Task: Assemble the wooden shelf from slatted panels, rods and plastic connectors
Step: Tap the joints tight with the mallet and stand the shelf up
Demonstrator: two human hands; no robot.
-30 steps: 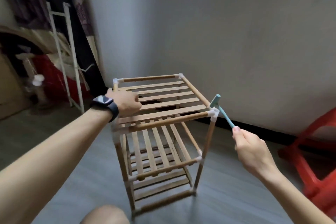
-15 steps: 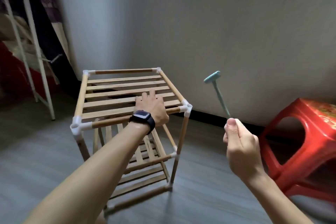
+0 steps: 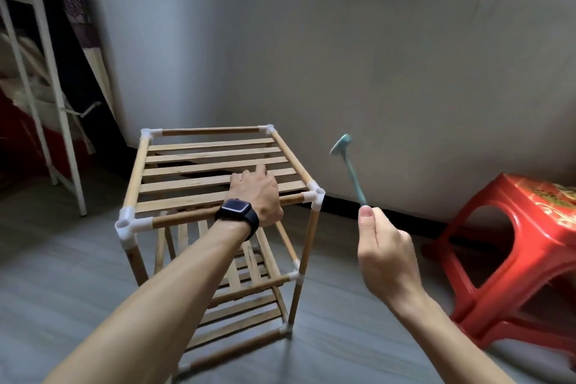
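**Shelf stands built, mallet poised beside its near corner**

The wooden shelf (image 3: 202, 162) stands upright on the floor (image 3: 62, 274) in the centre of the frame, close to the wall (image 3: 374, 72). It has three slatted tiers joined by rods and white plastic corners. It looks all but finished, and the step in hand seems to be knocking joints home.

I judge it light and fairly stiff, yet apt to rack or skid under a blow, since the rods only push into plastic sockets. The slats are thin and could crack if struck, so blows belong on the connectors. The best steadying hold is on the top frame, near a rail.

The left hand (image 3: 257, 193), with a wristwatch (image 3: 238, 212) behind it, lies flat on the top tier. Its fingers are stretched over the slats and its heel is on the front rail. The right hand (image 3: 385, 256), centre right, pinches the thin handle end of a teal mallet (image 3: 350, 170) between thumb and curled fingers. The mallet's blurred head is up, to the right of the corner connector (image 3: 314, 196) and apart from it.

A red stool (image 3: 514, 227) sits at the right edge, and a white rack (image 3: 59, 121) at the upper left.
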